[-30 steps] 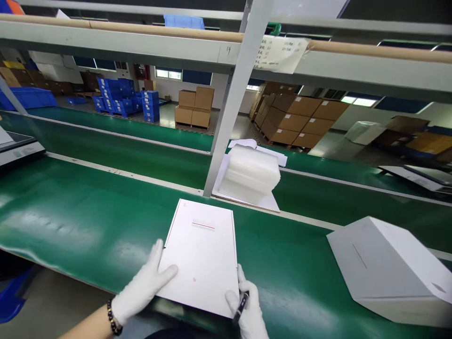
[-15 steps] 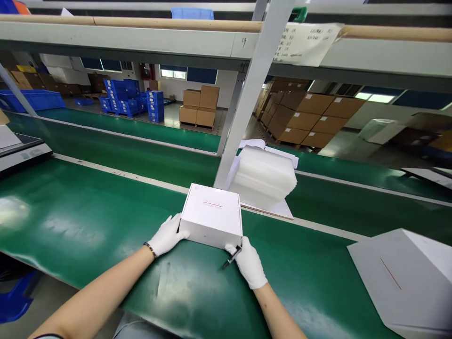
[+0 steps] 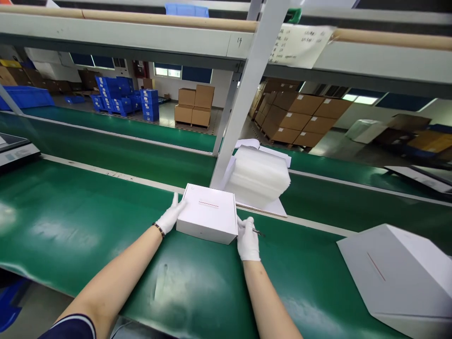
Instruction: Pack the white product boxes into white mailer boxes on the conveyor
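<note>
A closed white box (image 3: 208,212) with a thin red line on its lid sits on the green work surface (image 3: 116,221). My left hand (image 3: 171,216), in a white glove, lies against the box's left side with its fingers spread. At the box's right side is my gloved right hand (image 3: 248,239), fingers curled around a slim dark pen-like tool (image 3: 259,232). The tool's tip points right; most of its length is hidden in the hand. Whether the right fingertips press on the box is hard to tell.
Behind the box, a stack of translucent white sheets (image 3: 259,174) lies on a board beside a slanted metal post (image 3: 243,103). A larger white box (image 3: 399,273) stands at the right. An overhead shelf beam (image 3: 141,40) crosses the view, with cartons (image 3: 194,106) and blue crates (image 3: 150,104) beyond.
My right hand has moved from the box's front right corner to its right side, and the tool now points right. The left hand has slid up along the left side, its fingers more spread.
</note>
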The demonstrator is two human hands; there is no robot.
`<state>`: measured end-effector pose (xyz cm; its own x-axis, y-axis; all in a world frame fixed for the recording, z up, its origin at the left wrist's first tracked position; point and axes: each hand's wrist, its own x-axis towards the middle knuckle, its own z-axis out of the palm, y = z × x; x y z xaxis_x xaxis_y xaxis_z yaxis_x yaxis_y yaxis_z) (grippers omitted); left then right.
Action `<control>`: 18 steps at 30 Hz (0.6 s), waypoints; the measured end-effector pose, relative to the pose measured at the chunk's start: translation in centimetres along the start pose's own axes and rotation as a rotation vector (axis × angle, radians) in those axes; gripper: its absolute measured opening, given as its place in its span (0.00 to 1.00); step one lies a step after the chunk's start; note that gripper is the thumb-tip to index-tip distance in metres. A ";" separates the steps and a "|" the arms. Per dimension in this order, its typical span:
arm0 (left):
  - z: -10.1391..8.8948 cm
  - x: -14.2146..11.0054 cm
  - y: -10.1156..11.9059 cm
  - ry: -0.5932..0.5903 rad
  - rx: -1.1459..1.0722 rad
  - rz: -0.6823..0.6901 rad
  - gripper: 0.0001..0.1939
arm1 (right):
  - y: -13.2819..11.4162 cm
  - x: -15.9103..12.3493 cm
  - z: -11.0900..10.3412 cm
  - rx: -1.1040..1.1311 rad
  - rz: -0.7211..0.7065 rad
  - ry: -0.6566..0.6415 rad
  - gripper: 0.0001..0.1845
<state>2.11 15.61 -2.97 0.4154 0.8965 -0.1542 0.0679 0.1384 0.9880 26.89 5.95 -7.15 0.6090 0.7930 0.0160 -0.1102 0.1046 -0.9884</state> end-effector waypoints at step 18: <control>1.4 -10.0 -0.9 -0.237 0.108 0.013 0.39 | -8.3 -13.0 -5.6 0.048 -0.290 -0.346 0.30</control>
<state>-0.82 5.96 -2.33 0.6170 0.7725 -0.1505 0.1520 0.0707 0.9858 24.33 -8.57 0.00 0.3224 0.8799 0.3491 -0.0145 0.3734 -0.9276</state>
